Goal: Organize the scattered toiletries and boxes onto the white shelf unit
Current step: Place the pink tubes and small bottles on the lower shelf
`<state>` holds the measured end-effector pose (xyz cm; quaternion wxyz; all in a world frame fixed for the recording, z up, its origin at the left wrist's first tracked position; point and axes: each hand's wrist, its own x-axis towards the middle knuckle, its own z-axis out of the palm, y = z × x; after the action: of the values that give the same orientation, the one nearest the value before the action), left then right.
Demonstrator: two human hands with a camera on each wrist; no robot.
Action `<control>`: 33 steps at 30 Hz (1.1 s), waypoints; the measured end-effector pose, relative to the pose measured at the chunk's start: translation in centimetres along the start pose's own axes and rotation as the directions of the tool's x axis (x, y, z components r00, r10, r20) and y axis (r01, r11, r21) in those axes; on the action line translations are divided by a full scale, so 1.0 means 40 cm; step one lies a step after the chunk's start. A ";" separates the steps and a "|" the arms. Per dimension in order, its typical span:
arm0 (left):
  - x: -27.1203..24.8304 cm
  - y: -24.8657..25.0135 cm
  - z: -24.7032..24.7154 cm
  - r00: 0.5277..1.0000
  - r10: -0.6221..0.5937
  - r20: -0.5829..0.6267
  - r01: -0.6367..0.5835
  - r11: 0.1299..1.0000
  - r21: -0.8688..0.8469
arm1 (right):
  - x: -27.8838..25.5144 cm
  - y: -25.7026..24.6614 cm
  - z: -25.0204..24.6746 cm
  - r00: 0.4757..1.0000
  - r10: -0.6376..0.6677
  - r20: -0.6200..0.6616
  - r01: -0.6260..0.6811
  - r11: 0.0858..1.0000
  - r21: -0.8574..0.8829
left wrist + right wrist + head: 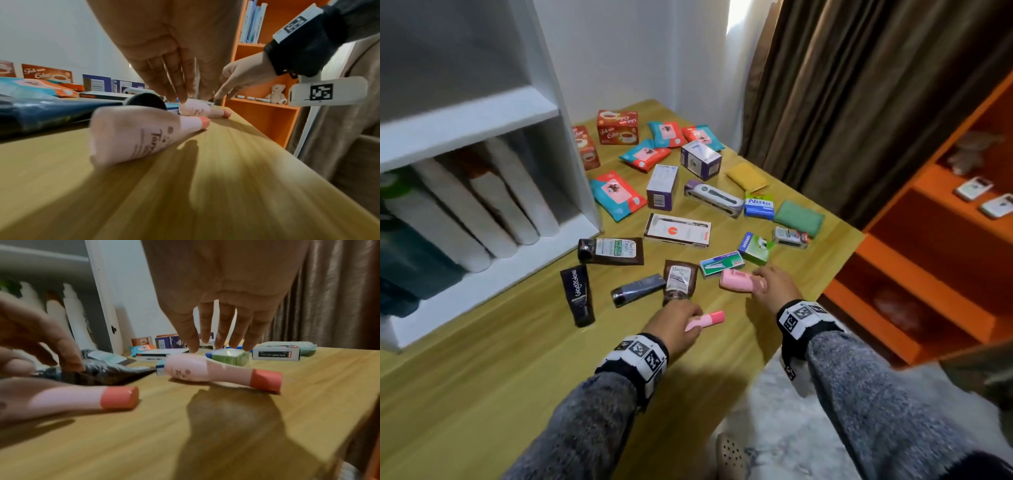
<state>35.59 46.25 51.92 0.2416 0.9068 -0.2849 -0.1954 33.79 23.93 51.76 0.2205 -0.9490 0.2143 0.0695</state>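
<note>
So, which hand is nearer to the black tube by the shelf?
Left. The left hand sits to the right of the black tube, over one pink bottle; the right hand is farther right.

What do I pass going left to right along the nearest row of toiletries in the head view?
Black tube → grey tube → brown pouch → pink bottle → right hand. The other pink bottle, at the left hand, overlaps the pouch's span, so it is left out.

Bare left hand (671, 323) and right hand (777, 286); behind each, a black wristband (791, 346) carrying white plates (812, 310) printed with black square markers (790, 323), then a mottled grey knitted sleeve (866, 394) up the forearm
</note>
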 end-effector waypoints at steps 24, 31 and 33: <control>0.083 0.108 -0.034 0.959 -0.284 -0.006 0.282 0.952 -0.124 | 0.177 -0.042 -0.206 0.874 -0.425 0.236 0.407 0.905 0.124; -0.020 0.021 -0.212 0.885 -0.424 -0.189 0.345 0.873 -0.344 | 0.201 -0.291 -0.251 0.723 -0.633 0.278 0.641 0.764 0.072; -0.047 -0.026 -0.265 0.844 -0.467 -0.264 0.345 0.850 -0.399 | 0.209 -0.384 -0.256 0.695 -0.678 0.239 0.673 0.730 0.117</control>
<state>39.82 51.61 60.31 0.3918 0.9118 0.0022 -0.1232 48.41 28.67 64.99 0.2667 -0.9407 -0.1800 0.1079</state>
